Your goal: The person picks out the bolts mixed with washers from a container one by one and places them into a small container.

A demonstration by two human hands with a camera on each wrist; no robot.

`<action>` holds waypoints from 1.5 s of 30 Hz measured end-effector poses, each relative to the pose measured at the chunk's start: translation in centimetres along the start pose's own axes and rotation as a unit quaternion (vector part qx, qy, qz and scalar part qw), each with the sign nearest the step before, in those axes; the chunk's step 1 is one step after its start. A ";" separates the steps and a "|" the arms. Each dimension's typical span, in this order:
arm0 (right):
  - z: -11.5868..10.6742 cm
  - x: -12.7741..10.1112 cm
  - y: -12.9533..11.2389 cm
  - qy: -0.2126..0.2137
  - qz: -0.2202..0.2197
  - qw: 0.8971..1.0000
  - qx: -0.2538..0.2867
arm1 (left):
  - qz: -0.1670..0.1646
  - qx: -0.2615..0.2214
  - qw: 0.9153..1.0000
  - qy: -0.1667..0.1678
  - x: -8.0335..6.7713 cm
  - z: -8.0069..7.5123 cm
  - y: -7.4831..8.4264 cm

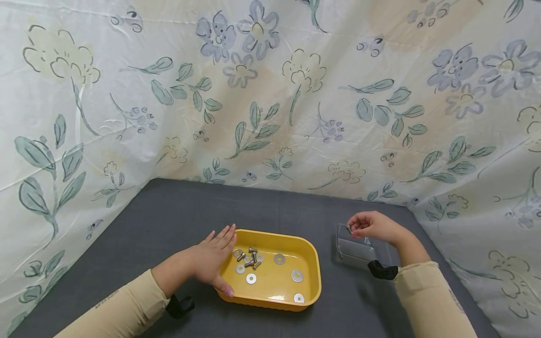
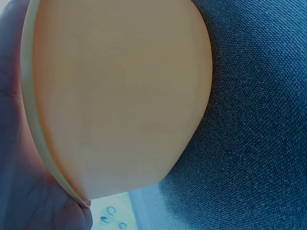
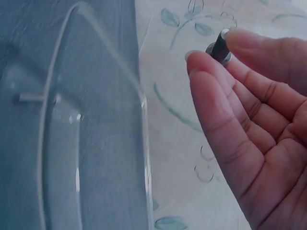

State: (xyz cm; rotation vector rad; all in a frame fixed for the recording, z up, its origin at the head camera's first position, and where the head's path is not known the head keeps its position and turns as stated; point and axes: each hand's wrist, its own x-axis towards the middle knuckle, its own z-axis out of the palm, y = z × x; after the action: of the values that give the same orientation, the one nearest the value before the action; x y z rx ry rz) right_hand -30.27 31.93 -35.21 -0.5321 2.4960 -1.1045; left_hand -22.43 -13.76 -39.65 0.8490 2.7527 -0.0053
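With fingers spread and nearly straight, my left hand (image 1: 209, 260) rests on the left rim of a yellow tray (image 1: 316, 267). The left wrist view shows the tray's outer wall (image 2: 124, 96) with the hand along its rim. Inside the tray lie several silver bolts (image 1: 254, 258) in a small pile and several flat washers (image 1: 297, 276). My right hand (image 1: 376, 227) pinches a short metal bolt (image 3: 220, 48) between thumb and fingertips. It is held above the left part of a clear plastic box (image 1: 355, 251).
The box stands to the right of the tray on a dark grey cloth-covered table (image 1: 190, 202). A small rod-like piece (image 3: 31, 97) shows through the clear plastic in the right wrist view. Floral fabric (image 1: 253, 117) hangs behind the table and along its sides.
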 end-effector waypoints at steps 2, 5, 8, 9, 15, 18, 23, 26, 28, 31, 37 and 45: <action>-0.1 -0.3 0.4 0.000 0.005 1.000 0.005 | -0.001 0.001 1.000 -0.001 0.0 0.0 0.0; -0.2 -0.6 0.9 0.003 0.007 1.000 0.001 | -0.002 0.002 1.000 -0.004 0.0 0.0 0.0; -0.3 -1.0 1.3 0.007 0.012 1.000 0.001 | -0.001 0.000 1.000 -0.006 0.1 0.0 0.0; -0.3 -1.1 1.5 0.008 0.013 1.000 0.002 | 0.000 -0.001 1.000 -0.005 0.1 0.0 0.0; -0.5 -1.4 2.1 0.012 0.020 1.000 0.016 | 0.001 -0.005 1.000 0.000 0.1 0.1 0.0; -0.5 -1.4 2.3 0.014 0.021 0.999 0.019 | -0.001 -0.006 1.000 0.001 0.0 0.0 0.0; -0.5 -1.5 2.4 0.016 0.026 0.999 0.022 | -0.002 -0.002 1.000 -0.001 0.0 0.0 0.0; -0.4 -1.5 2.5 0.017 0.024 0.999 0.018 | -0.001 -0.003 1.000 0.000 0.0 0.0 0.0; -0.3 -1.5 2.6 0.019 0.024 0.999 0.016 | -0.001 -0.004 1.000 0.000 0.0 0.0 0.0; -0.3 -1.5 2.7 0.014 0.020 1.000 0.015 | 0.000 -0.006 1.000 0.000 -0.1 0.0 0.0; -0.3 -1.5 2.9 0.012 0.011 1.000 0.022 | 0.001 -0.005 1.000 0.001 -0.1 0.0 0.1; -0.2 -1.5 2.7 0.022 0.013 0.999 0.023 | 0.001 -0.005 1.000 0.002 -0.1 0.0 0.1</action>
State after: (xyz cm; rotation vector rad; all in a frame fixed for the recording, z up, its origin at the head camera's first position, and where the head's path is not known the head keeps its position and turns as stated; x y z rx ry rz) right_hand -29.58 34.47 -36.83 -0.4650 2.5020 -1.1724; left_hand -22.30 -13.78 -39.61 0.8493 2.7528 0.0094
